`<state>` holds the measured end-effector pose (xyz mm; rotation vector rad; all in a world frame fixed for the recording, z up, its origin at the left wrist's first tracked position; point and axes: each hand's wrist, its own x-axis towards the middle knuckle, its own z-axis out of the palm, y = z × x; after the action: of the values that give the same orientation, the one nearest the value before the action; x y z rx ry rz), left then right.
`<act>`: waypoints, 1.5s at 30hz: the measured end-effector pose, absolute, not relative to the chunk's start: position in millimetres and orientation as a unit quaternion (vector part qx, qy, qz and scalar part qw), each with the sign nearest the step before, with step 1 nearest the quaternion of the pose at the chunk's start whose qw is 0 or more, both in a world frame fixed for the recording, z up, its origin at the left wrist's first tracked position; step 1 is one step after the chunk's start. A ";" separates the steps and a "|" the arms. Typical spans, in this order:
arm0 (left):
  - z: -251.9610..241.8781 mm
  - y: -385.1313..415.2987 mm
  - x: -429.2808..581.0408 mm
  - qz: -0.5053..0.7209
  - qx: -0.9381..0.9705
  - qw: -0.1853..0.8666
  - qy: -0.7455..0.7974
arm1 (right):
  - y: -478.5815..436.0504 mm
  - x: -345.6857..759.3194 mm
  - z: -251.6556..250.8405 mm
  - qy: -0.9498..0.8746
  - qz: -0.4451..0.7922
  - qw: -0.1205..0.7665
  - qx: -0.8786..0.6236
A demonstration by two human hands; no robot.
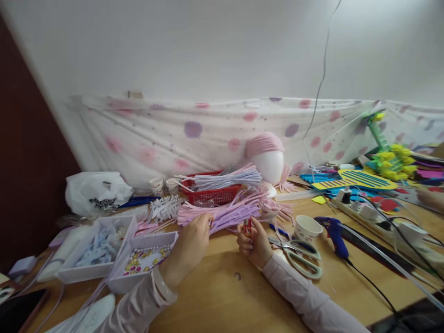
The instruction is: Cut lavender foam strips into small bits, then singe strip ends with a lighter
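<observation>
My right hand [255, 243] is closed around a small red lighter [247, 226] with a metal top, held upright over the wooden table. My left hand [192, 240] is in a pinch to its left; a tiny dark bit shows at the fingertips, too small to name. Behind both hands lie bundles of purple pipe cleaners [229, 217] and pink ones. Left of my left hand stands a white box [120, 284] with pink and gold gems. Beside my right wrist rest scissors [301, 259] with pale green handles.
A red basket [211, 196] holds pale pipe cleaners, near a white head form [270, 166] with a pink band. To the right are a paper cup [308, 227], a blue glue gun [335, 236] with cord, and a power strip [369, 217]. Another person's hand [430, 200] shows far right.
</observation>
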<state>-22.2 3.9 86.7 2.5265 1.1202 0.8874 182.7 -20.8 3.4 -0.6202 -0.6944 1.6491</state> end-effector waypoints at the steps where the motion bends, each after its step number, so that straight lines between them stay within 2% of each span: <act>1: 87.1 4.5 -22.8 0.305 0.864 0.118 0.382 | -20.8 182.5 2.9 -0.298 0.709 0.582 -0.265; 11: 97.2 6.7 -29.4 0.281 0.866 0.110 0.398 | -19.9 180.2 -1.0 -0.313 0.717 0.555 -0.283; 19: 93.0 10.2 -30.6 0.328 0.865 0.096 0.367 | -18.5 184.5 2.8 -0.298 0.722 0.557 -0.283; 24: 89.6 8.3 -29.8 0.310 0.868 0.105 0.373 | -10.5 192.4 1.8 -0.323 0.713 0.547 -0.295; 31: 88.9 14.0 -29.7 0.332 0.863 0.111 0.364 | -10.0 205.3 4.7 -0.301 0.686 0.594 -0.291; 45: 96.6 11.2 -31.9 0.344 0.867 0.109 0.344 | -12.4 201.1 -0.7 -0.337 0.690 0.580 -0.270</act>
<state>-31.9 11.2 96.6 2.5482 1.0128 1.0110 201.1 -12.4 -0.7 -0.6312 -0.7882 1.6137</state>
